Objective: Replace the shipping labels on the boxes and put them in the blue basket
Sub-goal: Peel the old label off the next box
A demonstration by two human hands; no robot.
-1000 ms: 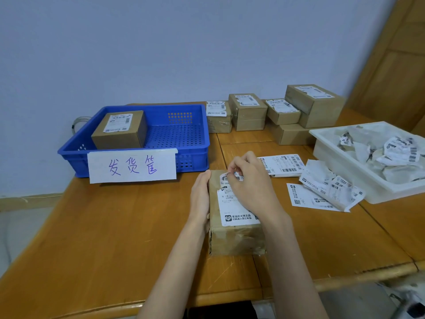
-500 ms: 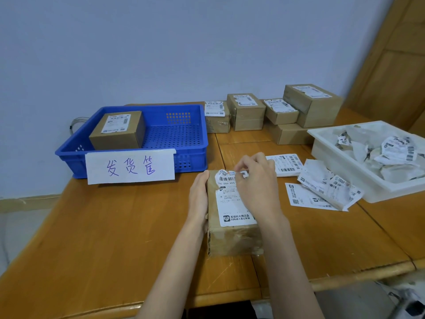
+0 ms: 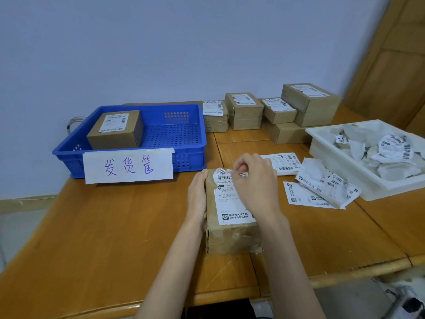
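Observation:
A brown cardboard box point(image 3: 232, 238) lies on the wooden table in front of me with a white shipping label point(image 3: 230, 203) on its top. My left hand point(image 3: 197, 196) presses flat against the box's left side. My right hand point(image 3: 255, 180) pinches the label's far edge, which is curled up and partly torn. The blue basket point(image 3: 184, 155) stands at the back left with a handwritten paper sign on its front and one labelled box point(image 3: 116, 130) inside.
Several labelled boxes point(image 3: 271, 111) are stacked at the back of the table. A white tray point(image 3: 331, 157) of crumpled old labels stands at the right. Loose label sheets point(image 3: 322, 187) and a flat label stack point(image 3: 285, 162) lie beside my right hand.
My right hand has peeled the label's far edge further up and toward the right. The left hand stays on the box's side.

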